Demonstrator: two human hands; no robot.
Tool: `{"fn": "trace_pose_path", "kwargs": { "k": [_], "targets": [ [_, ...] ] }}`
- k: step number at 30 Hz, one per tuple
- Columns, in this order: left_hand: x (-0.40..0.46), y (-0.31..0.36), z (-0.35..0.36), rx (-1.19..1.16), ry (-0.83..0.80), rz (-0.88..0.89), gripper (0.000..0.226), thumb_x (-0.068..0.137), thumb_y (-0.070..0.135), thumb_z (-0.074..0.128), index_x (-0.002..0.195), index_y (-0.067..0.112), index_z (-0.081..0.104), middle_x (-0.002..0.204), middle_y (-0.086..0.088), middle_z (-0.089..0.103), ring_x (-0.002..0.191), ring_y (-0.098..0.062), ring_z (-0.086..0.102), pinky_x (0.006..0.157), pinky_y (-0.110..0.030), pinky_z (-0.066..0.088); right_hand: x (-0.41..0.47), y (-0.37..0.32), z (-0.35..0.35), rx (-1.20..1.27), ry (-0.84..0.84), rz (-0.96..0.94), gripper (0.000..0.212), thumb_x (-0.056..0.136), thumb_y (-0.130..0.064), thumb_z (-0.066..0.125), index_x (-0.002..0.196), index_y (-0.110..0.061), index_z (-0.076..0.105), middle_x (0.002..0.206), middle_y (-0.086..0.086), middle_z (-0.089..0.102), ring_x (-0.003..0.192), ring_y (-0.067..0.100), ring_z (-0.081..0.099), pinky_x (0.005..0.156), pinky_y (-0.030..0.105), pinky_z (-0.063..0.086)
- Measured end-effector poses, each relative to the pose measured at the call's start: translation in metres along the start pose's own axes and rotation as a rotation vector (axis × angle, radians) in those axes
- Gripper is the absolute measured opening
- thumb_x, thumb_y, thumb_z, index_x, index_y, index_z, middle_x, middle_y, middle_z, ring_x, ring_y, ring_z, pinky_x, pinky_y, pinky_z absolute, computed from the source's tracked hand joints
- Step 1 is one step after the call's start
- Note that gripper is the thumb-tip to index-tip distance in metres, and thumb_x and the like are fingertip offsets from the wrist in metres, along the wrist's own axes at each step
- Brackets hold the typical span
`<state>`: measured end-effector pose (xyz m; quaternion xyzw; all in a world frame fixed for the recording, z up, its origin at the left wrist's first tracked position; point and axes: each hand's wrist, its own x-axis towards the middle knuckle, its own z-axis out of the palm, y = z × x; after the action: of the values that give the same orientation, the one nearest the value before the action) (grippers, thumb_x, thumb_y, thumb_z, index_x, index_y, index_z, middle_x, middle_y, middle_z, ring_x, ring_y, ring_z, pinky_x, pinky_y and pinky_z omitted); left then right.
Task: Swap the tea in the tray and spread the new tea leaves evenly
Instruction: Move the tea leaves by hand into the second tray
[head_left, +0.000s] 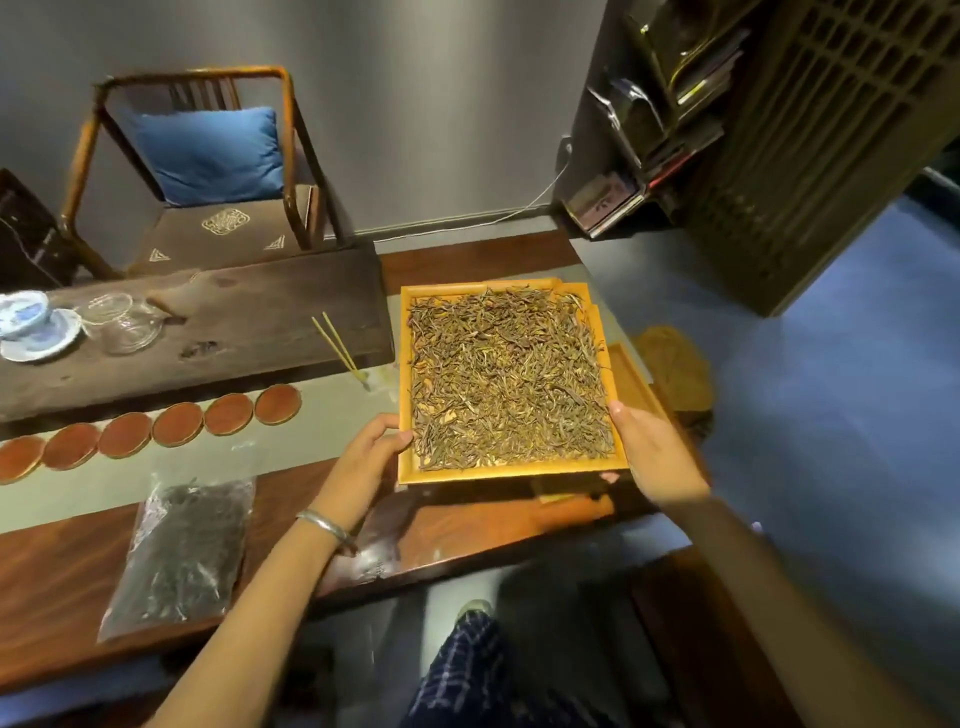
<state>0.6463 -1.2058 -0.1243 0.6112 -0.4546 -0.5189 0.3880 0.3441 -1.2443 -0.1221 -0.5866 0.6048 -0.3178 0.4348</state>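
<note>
two bare hands gripping a yellow wooden tray by its near corners, above the far end of a long wooden bench. left hand at the near left corner, fingers curled over the rim; right hand clasping the near right edge, thumb on top. silver bangle on the left wrist. tray filled edge to edge with golden-brown tea leaves, lying in a fairly even layer. further yellow trays partly hidden beneath and to the right. clear plastic bag of dark tea flat on the bench, well to the left of the tray, near the front edge. row of round reddish coasters on a grey runner behind the bag. pair of thin yellow sticks just left of the tray. glass pitcher and blue-and-white cup with saucer on a dark plank at far left. wooden chair with a blue cushion against the wall.
</note>
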Motion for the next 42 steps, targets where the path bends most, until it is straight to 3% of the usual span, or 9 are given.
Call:
{"fn": "trace_pose_path", "kwargs": {
  "k": [4,6,9,13,19,25,31,34,42],
  "targets": [
    [0.032,-0.013,0.004,-0.19,-0.149,-0.085,0.02,0.091,-0.002,0.043,0.1,0.009,0.058,0.09,-0.005,0.069,0.074,-0.007,0.069,0.063,-0.016,0.053,0.012,0.009,0.001,0.065,0.102,0.014,0.03,0.099,-0.003,0.043,0.075,-0.002,0.062,0.06,-0.005,0.054,0.056,0.01,0.055,0.059,0.027,0.049],
    [0.042,-0.02,0.008,-0.358,-0.217,-0.182,0.026,0.084,-0.008,0.048,0.103,0.007,0.056,0.092,-0.011,0.071,0.076,-0.016,0.071,0.063,-0.025,0.058,0.014,0.021,-0.003,-0.007,0.056,0.009,0.036,0.102,-0.016,0.038,0.071,-0.01,0.056,0.056,-0.009,0.047,0.052,0.0,0.048,0.055,0.018,0.04],
    [0.053,-0.03,0.017,-0.503,-0.288,-0.28,0.04,0.073,-0.014,0.054,0.107,0.006,0.055,0.094,-0.017,0.07,0.077,-0.024,0.071,0.067,-0.035,0.061,0.019,0.035,-0.01,0.002,0.033,0.016,0.043,0.101,-0.022,0.036,0.086,0.015,0.053,0.057,-0.001,0.033,0.049,0.001,0.035,0.051,0.021,0.028],
    [0.064,-0.038,0.035,-0.43,-0.345,-0.243,0.058,0.075,-0.03,0.04,0.121,0.005,0.049,0.097,-0.014,0.069,0.079,-0.021,0.068,0.071,-0.031,0.06,0.025,0.049,-0.022,0.026,0.019,0.002,0.056,0.092,-0.038,0.036,0.08,0.014,0.051,0.059,0.007,0.038,0.054,0.013,0.04,0.052,0.028,0.03],
    [0.072,-0.039,0.052,-0.507,-0.391,-0.248,0.069,0.07,-0.026,0.052,0.13,0.007,0.046,0.111,-0.012,0.066,0.089,-0.026,0.066,0.073,-0.033,0.06,0.035,0.061,-0.036,-0.004,-0.006,0.081,0.05,0.092,-0.047,0.037,0.079,-0.001,0.055,0.058,-0.002,0.046,0.05,0.002,0.049,0.048,0.01,0.039],
    [0.072,-0.044,0.066,-0.502,-0.371,-0.253,0.074,0.065,-0.019,0.062,0.131,0.012,0.049,0.116,-0.024,0.048,0.087,-0.035,0.046,0.068,-0.034,0.057,0.044,0.079,-0.049,0.062,-0.093,0.141,0.054,0.093,-0.048,0.038,0.09,0.004,0.054,0.071,0.013,0.048,0.067,0.026,0.051,0.065,0.048,0.049],
    [0.062,-0.048,0.073,-0.416,-0.312,-0.189,0.075,0.062,-0.021,0.058,0.132,0.003,0.044,0.112,-0.015,0.059,0.091,-0.031,0.054,0.078,-0.036,0.055,0.051,0.081,-0.058,-0.095,0.051,0.022,0.02,0.09,-0.051,0.041,0.098,-0.037,0.053,0.096,-0.003,0.059,0.081,0.0,0.059,0.067,0.008,0.045],
    [0.056,-0.048,0.069,-0.391,-0.319,-0.197,0.07,0.064,-0.021,0.061,0.128,0.005,0.046,0.104,-0.006,0.067,0.084,-0.02,0.062,0.075,-0.031,0.056,0.059,0.07,-0.054,-0.248,0.026,-0.152,0.04,0.09,-0.052,0.052,0.124,-0.03,0.047,0.125,-0.005,0.046,0.108,0.003,0.049,0.085,0.015,0.04],
    [0.046,-0.052,0.067,-0.362,-0.298,-0.22,0.066,0.069,-0.021,0.059,0.128,0.004,0.046,0.132,-0.031,0.047,0.11,-0.041,0.053,0.097,-0.048,0.047,0.083,0.05,-0.018,-0.692,-0.308,-0.426,0.054,0.093,-0.042,0.052,0.143,-0.039,0.033,0.157,0.01,0.019,0.141,0.029,0.024,0.108,0.049,0.03]
  ]
}}
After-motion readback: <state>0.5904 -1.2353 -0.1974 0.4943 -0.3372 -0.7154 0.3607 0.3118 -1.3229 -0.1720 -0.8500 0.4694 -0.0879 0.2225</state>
